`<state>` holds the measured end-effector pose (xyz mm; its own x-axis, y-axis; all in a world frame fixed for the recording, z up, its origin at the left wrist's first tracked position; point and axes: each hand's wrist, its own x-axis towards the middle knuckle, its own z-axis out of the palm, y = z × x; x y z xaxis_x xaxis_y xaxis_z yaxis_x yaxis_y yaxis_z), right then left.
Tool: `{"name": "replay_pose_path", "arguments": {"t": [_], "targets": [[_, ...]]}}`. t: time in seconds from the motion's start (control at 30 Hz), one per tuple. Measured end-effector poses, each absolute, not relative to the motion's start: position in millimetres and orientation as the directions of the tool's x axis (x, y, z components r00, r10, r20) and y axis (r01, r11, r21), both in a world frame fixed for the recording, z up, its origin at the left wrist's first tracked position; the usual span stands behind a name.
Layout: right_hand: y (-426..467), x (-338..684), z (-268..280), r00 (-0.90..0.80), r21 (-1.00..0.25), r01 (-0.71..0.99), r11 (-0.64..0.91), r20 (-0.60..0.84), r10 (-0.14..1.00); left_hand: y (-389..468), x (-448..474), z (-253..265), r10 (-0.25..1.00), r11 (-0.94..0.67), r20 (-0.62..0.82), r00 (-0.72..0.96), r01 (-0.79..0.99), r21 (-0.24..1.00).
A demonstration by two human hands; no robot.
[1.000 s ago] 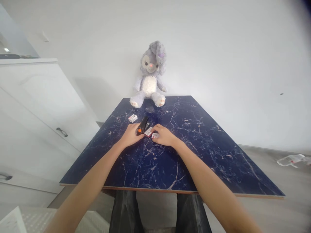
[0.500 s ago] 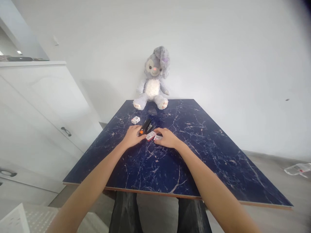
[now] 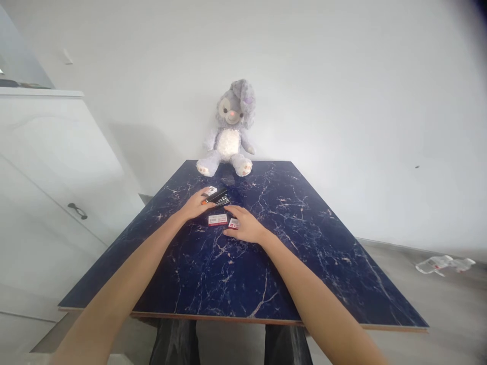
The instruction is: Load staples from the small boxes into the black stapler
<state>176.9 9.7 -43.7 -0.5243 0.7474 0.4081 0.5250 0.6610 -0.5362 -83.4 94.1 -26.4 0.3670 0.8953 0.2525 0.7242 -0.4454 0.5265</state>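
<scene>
My left hand is closed around the near-left end of a black stapler with an orange part and a shiny metal strip, lying on its side or tilted. A small white box sits just behind the stapler, partly covered by it and my fingers. In front lies a red-and-white staple box, flat and untouched. My right hand rests on the tabletop with thumb and fingers apart. Between them is another small red-and-white box, its right side hidden by the hand.
A grey plush toy sits at the back of the dark blue marbled table, against the white wall. A white cabinet stands at the left. Clear plastic packaging or bottles lie on the floor at the right.
The stapler has turned flatter and shifted back toward the white box with my left hand. The middle staple box has turned and now lies apart from my left thumb. My right fingers have spread.
</scene>
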Motion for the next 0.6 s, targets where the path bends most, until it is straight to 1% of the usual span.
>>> {"name": "replay_pose_path", "arguments": {"t": [0.07,0.13,0.23,0.3,0.37,0.4,0.43,0.5,0.53,0.6], "targets": [[6,174,-44,-0.537,-0.512,0.517,0.686,0.431,0.726,87,-78,-25,0.871,-0.485,0.243,0.428,0.664,0.570],[0,173,-39,-0.534,-0.484,0.501,0.718,0.479,0.696,73,-73,-23,0.842,-0.517,0.222,0.491,0.622,0.588],[-5,182,-25,-0.457,-0.461,0.456,0.761,0.613,0.645,45,-63,-20,0.791,-0.573,0.197,0.579,0.591,0.567],[-4,195,-16,-0.397,-0.497,0.414,0.762,0.655,0.643,26,-55,-18,0.730,-0.630,0.181,0.659,0.547,0.552],[-1,213,-11,-0.422,-0.578,0.379,0.722,0.587,0.691,11,-50,-15,0.662,-0.686,0.175,0.729,0.496,0.533],[1,222,-11,-0.433,-0.645,0.358,0.675,0.526,0.732,7,-49,-13,0.655,-0.690,0.165,0.738,0.495,0.528],[3,230,-12,-0.458,-0.717,0.333,0.612,0.445,0.770,5,-50,-12,0.667,-0.676,0.148,0.731,0.509,0.534],[4,243,-16,-0.545,-0.817,0.295,0.495,0.282,0.789,7,-57,-9,0.715,-0.611,0.097,0.692,0.551,0.568],[4,247,-18,-0.586,-0.842,0.296,0.451,0.213,0.782,9,-63,-8,0.736,-0.574,0.066,0.674,0.568,0.589],[2,249,-21,-0.618,-0.848,0.330,0.415,0.138,0.774,17,-76,-7,0.755,-0.524,0.003,0.656,0.601,0.603]]}}
